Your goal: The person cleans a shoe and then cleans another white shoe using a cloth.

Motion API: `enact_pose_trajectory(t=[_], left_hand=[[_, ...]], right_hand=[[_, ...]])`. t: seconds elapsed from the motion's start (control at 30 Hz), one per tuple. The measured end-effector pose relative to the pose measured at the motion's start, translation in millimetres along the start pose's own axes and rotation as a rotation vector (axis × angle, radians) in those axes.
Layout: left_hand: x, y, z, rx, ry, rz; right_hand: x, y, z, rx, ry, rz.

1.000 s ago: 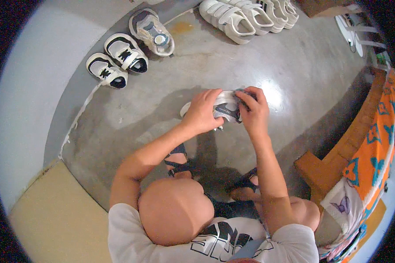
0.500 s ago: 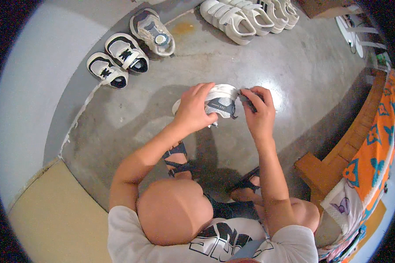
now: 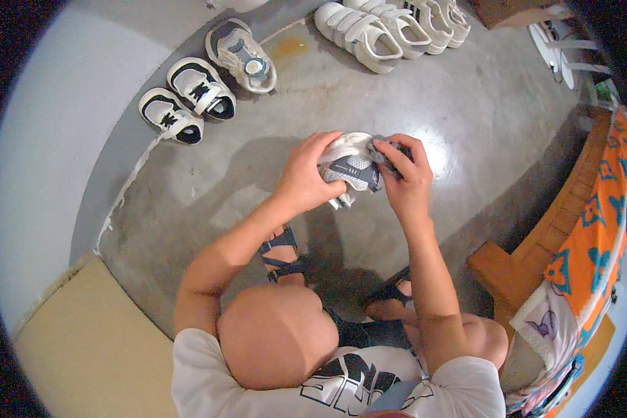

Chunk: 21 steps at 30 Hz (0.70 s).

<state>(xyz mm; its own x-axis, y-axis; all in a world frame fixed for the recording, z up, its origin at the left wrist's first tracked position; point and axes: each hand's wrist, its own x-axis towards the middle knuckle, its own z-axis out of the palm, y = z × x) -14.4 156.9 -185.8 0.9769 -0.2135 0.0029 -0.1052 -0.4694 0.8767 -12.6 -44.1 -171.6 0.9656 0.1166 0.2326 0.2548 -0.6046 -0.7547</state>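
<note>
In front of my knees I hold up a white and grey sneaker (image 3: 350, 169) with mesh panels and a dark side patch. My left hand (image 3: 302, 173) is closed round one end of it, thumb below and fingers over the top, so part of the shoe is hidden. My right hand (image 3: 409, 182) pinches a crumpled dark grey cloth (image 3: 381, 148) against the sneaker's other end. Some of the cloth lies hidden under the right fingers.
Along the left wall stand a black-and-white pair of shoes (image 3: 200, 89) and a single grey-white sneaker (image 3: 242, 57). Several white shoes (image 3: 359, 35) line the far side. To the right is a wooden bench (image 3: 498, 275) with an orange patterned cloth (image 3: 592, 209).
My right hand has moved slightly left, bringing the grey cloth onto the sneaker's end. The sneaker has turned a little in my left hand.
</note>
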Motion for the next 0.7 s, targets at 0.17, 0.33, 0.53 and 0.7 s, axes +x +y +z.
enact_pose_trajectory(t=[0.17, 0.33, 0.53, 0.7], left_hand=[[-7, -10, 3, -0.115, 0.027, -0.108], [-5, -5, -1, -0.145, 0.066, -0.082], [0, -10, -6, -0.183, 0.151, -0.110], [-1, -16, -1, -0.361, 0.124, -0.149]], right_hand=[[-4, 0, -4, -0.006, -0.004, 0.051], [1, -9, 0, 0.008, 0.034, 0.020], [0, -1, 3, 0.043, 0.118, 0.022], [3, -3, 17, 0.145, 0.144, 0.085]])
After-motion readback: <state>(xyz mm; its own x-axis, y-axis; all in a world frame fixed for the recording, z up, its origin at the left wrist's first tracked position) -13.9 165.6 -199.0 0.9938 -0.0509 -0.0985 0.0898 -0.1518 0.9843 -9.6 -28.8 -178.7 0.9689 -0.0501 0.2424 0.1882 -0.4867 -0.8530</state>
